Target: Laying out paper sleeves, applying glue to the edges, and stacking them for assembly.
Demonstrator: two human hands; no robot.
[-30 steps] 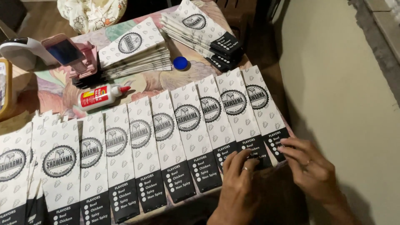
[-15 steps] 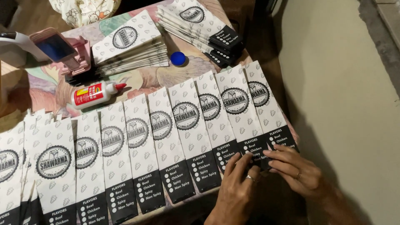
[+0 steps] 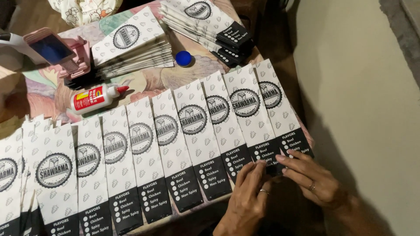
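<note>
Both hands, left hand and right hand, press flat fingertips on the black bottom flaps of the overlapped paper bags (table's right edge); flap-pressing seems underway, needing even pressure next.

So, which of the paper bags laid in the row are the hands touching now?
The second bag from the right end: both the left hand and right hand press its black bottom edge; the others lie untouched.
</note>
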